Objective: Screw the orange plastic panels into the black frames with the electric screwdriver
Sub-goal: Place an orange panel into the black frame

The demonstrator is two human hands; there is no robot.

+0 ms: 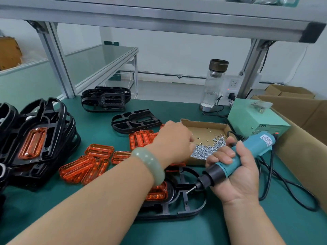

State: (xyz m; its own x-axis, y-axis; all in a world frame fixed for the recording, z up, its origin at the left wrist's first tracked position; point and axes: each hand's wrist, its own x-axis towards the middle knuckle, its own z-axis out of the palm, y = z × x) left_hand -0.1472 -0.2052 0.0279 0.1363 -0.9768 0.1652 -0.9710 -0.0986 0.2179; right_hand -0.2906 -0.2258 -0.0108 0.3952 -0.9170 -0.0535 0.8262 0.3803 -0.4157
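Orange translucent plastic panels (88, 165) lie in a loose heap on the green matted surface (177, 232). One more orange panel (157, 191) sits in the black moulded plastic frame (177, 209) right in front of us, partly hidden under our left forearm. Our right hand (237, 179) is wrapped tight around the teal corded electric screwdriver (258, 144), whose bit angles down at the frame just beside the seated panel. Our left hand (175, 138) reaches into the shallow cardboard tray (205, 125) of small silver screws (208, 149). Its fingertips are hidden, so we cannot tell whether it pinches a screw.

We judge the tilt of the bit the main risk: driven at that slant, a screw may cross-thread, or the bit may skid and scar the panel. Neither hand steadies the seated panel, so it may shift off its holes, and our forearm across the frame could nudge it. The black cable (270, 174) looping beside our wrist could drag the tool off line.

At the left stands a stack of fitted frames (44, 121); bare black frames (136, 121) lie farther back. A pale green power box (256, 119), a clear glass bottle (212, 85) and brown cardboard boxes (300, 110) sit to the right, under an aluminium shelf frame, with a white wall behind.
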